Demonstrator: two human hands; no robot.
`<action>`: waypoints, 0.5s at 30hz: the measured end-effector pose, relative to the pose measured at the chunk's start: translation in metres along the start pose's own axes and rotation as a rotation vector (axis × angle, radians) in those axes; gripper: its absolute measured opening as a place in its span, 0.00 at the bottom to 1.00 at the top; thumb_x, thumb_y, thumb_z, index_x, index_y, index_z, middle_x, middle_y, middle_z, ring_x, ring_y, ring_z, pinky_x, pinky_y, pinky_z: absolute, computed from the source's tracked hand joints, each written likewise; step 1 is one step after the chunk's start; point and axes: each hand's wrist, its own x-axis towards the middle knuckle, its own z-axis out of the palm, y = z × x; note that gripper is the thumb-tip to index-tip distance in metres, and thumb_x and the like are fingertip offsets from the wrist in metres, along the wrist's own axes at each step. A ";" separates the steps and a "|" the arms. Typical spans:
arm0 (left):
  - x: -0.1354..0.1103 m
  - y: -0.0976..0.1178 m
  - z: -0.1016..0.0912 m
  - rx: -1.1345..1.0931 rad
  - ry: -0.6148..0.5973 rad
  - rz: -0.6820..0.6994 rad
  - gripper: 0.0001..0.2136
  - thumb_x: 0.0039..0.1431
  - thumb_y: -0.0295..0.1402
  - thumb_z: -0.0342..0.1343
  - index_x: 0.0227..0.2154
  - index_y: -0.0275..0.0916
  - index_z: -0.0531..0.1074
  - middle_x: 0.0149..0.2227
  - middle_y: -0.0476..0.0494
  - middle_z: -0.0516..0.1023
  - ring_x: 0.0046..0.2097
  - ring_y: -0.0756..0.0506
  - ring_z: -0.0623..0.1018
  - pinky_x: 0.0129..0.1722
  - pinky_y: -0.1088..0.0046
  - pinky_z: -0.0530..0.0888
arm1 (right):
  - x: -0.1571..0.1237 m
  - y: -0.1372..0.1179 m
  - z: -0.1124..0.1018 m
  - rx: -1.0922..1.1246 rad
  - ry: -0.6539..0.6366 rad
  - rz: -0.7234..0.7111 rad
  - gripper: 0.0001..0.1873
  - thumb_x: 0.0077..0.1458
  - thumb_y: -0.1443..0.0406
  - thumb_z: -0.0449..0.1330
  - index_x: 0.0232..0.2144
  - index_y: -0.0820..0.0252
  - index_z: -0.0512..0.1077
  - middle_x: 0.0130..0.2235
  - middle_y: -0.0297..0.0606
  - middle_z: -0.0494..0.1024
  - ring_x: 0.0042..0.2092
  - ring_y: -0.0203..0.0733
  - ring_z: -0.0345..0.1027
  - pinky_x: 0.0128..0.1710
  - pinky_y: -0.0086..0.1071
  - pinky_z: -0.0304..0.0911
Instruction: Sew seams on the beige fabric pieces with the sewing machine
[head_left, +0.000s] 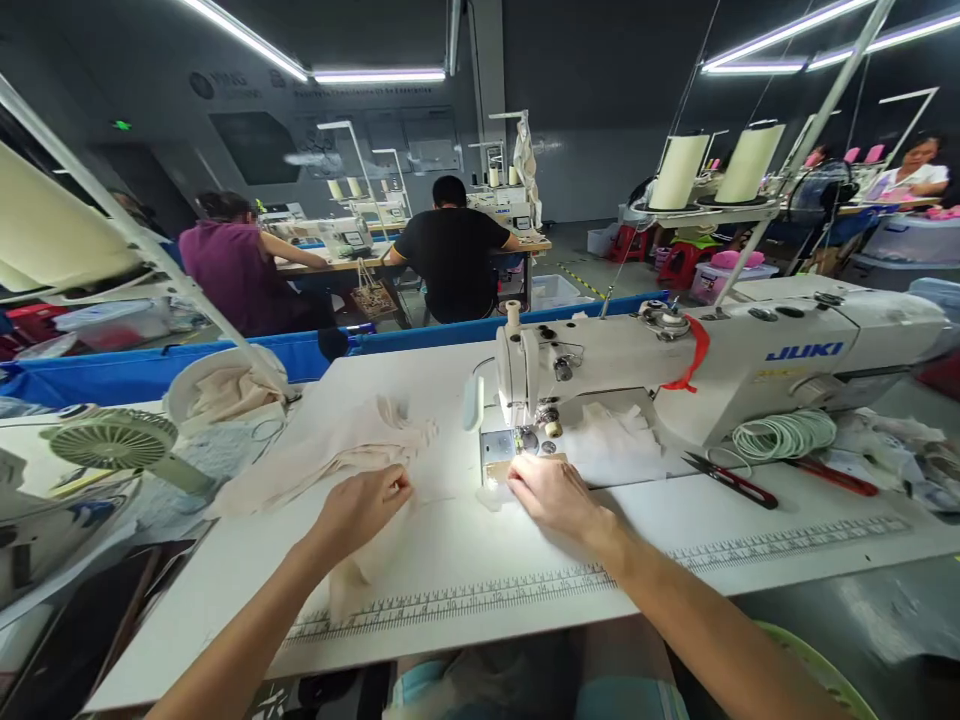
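My left hand (367, 505) is closed in a pinch at the edge of a thin, pale beige fabric piece (352, 590), which trails below it toward the table's front edge. My right hand (559, 495) has its fingers curled together just in front of the needle area of a white sewing machine (600, 350). A small sheer bit of the fabric shows beside its fingertips, over the metal needle plate (496, 445). More pale fabric pieces (345, 440) lie loosely to the left of the machine. Another pale piece (615, 432) rests under the machine's arm.
Black-and-red thread snips (731, 480) and a coil of pale green cord (784, 437) lie at right. A ruler strip (480, 600) runs along the table's front. A small fan (112, 440) and a fabric-filled bin (225, 385) stand left. People sit at machines beyond.
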 end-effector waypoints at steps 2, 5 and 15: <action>0.010 -0.005 -0.003 0.163 0.142 0.039 0.11 0.62 0.36 0.46 0.30 0.41 0.73 0.35 0.43 0.81 0.38 0.41 0.77 0.33 0.69 0.68 | -0.001 0.001 0.002 -0.111 0.012 -0.045 0.11 0.63 0.70 0.52 0.29 0.57 0.69 0.34 0.40 0.75 0.31 0.41 0.66 0.30 0.35 0.56; 0.033 -0.008 -0.006 0.344 0.293 0.083 0.11 0.62 0.32 0.47 0.38 0.40 0.75 0.44 0.37 0.81 0.47 0.37 0.77 0.40 0.63 0.72 | -0.002 0.004 0.002 -0.231 0.015 -0.045 0.11 0.64 0.70 0.51 0.31 0.57 0.69 0.35 0.40 0.74 0.29 0.40 0.64 0.27 0.34 0.55; 0.060 -0.024 -0.002 0.127 0.338 -0.091 0.13 0.60 0.38 0.47 0.30 0.42 0.75 0.34 0.42 0.83 0.39 0.40 0.80 0.34 0.70 0.72 | -0.004 0.013 -0.016 -0.041 -0.029 -0.011 0.09 0.65 0.70 0.51 0.36 0.59 0.72 0.38 0.38 0.74 0.35 0.39 0.69 0.36 0.33 0.64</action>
